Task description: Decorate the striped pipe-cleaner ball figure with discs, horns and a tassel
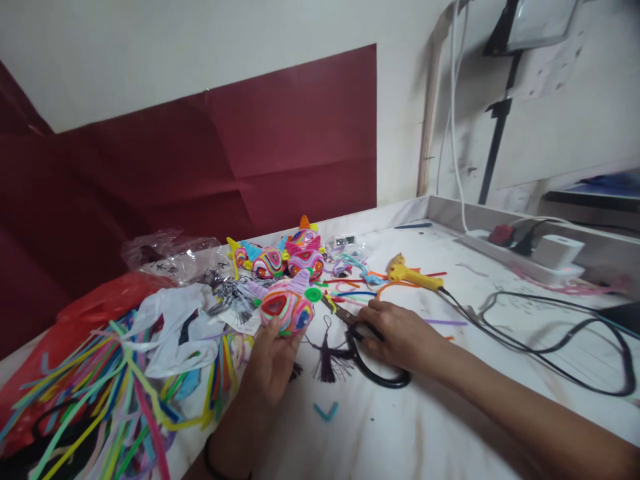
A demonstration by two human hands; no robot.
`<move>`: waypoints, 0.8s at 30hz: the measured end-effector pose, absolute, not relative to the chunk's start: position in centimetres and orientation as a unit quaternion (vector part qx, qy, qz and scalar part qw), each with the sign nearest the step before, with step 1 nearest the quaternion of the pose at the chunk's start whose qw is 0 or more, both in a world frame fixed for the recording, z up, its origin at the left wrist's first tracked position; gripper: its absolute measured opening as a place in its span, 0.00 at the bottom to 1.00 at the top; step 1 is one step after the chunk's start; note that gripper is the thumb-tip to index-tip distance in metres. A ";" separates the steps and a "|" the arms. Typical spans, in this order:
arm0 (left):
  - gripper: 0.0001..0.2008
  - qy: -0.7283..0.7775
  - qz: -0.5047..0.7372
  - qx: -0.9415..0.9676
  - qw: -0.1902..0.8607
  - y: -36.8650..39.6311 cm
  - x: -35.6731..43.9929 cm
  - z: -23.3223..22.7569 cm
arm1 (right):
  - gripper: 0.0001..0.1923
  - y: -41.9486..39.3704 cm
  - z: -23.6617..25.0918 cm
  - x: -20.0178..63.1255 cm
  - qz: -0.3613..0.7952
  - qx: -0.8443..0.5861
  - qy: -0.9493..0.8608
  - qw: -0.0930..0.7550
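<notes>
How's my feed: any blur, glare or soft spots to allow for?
Head view: dim, diffuse light overall; head view: small highlights on the clear plastic bag; head view: right forearm smears towards the frame edge; head view: striped figure and scissors are readable, though fine detail is soft.

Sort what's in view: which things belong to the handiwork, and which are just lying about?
Likely in the job: ornament, in the left hand; scissors, in the right hand; pipe cleaners; tassel; glue gun.

Probably just lying about: charger; clear wrapping.
</notes>
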State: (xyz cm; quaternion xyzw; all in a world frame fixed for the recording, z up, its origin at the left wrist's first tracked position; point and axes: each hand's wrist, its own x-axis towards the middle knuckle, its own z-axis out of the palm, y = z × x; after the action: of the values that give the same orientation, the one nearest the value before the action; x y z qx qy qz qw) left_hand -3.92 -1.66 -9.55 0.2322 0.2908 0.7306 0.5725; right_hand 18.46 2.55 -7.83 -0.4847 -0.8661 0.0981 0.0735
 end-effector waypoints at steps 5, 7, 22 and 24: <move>0.14 0.282 0.733 0.232 0.574 -1.8 -4.0 -9.8 | 0.11 2.7 -8.0 18.5 0.102 -0.482 -0.865 0.097; 0.16 0.273 0.735 0.239 0.573 -1.8 -4.0 -9.7 | 0.11 2.8 -8.1 18.5 0.106 -0.489 -0.862 0.083; 0.19 0.292 0.734 0.224 0.571 -1.8 -3.6 -9.3 | 0.04 3.5 -9.1 18.7 0.192 -0.451 -0.833 0.256; 0.19 0.299 0.731 0.223 0.571 -1.8 -3.5 -9.3 | 0.04 3.6 -9.3 18.5 0.260 -0.426 -0.808 0.312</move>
State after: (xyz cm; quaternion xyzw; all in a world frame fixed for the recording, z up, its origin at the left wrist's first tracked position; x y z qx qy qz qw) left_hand -3.47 -1.83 -9.25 0.2228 0.2988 0.7314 0.5711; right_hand 18.50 3.61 -9.31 -0.4263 -0.8083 0.2597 0.3123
